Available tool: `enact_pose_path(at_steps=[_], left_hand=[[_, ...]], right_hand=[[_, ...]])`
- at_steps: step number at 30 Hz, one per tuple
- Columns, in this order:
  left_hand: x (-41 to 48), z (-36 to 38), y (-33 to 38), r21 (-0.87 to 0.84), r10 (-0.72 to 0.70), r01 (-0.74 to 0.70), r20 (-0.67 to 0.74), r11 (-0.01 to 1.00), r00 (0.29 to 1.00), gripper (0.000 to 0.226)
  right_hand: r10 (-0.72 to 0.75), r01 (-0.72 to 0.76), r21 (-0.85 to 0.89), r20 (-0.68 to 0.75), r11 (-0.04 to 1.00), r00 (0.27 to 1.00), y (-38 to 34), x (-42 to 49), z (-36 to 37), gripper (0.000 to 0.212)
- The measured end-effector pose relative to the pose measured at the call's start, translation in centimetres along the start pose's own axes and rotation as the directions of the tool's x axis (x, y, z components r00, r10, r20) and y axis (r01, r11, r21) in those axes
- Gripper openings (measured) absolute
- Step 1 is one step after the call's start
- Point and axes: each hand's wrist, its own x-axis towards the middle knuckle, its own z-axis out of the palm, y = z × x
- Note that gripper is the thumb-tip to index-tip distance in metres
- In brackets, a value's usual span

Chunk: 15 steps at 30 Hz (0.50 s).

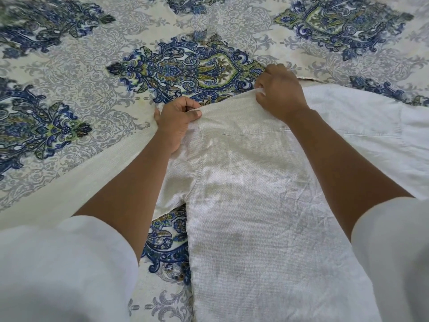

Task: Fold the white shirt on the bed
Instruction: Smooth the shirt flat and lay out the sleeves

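The white shirt (255,205) lies spread on the bed, its body running from the middle of the view down to the bottom edge. One sleeve stretches out to the lower left and more cloth spreads to the right. My left hand (176,122) grips the shirt's upper edge near the shoulder, thumb on top of the fabric. My right hand (281,91) pinches the same upper edge further right, fingers curled into the cloth. Between the two hands the edge is lifted and pulled taut.
A bedsheet (92,66) with blue and green paisley medallions on a pale grey pattern covers the bed all around the shirt. My own white sleeves fill the bottom left and bottom right corners.
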Motion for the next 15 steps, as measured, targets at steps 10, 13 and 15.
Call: enact_pose_path(at_steps=[10, 13, 15], left_hand=[[0.5, -0.2, -0.5, 0.004, 0.016, -0.016, 0.007, 1.000, 1.000, 0.015], [0.5, -0.2, -0.7, -0.003, 0.024, -0.024, 0.000, 1.000, 1.000, 0.016], [0.5, -0.2, -0.9, 0.005, 0.031, -0.031, -0.005, 1.000, 1.000, 0.015]], right_hand=[[-0.061, 0.062, 0.040, -0.023, 0.997, 0.998, 0.5, -1.7, -0.1, 0.017], [-0.017, 0.017, -0.003, -0.002, 1.000, 1.000, 0.1, -1.1, 0.4, 0.018], [0.010, -0.009, -0.014, 0.027, 1.000, 1.000, -0.1, -0.6, 0.6, 0.018]])
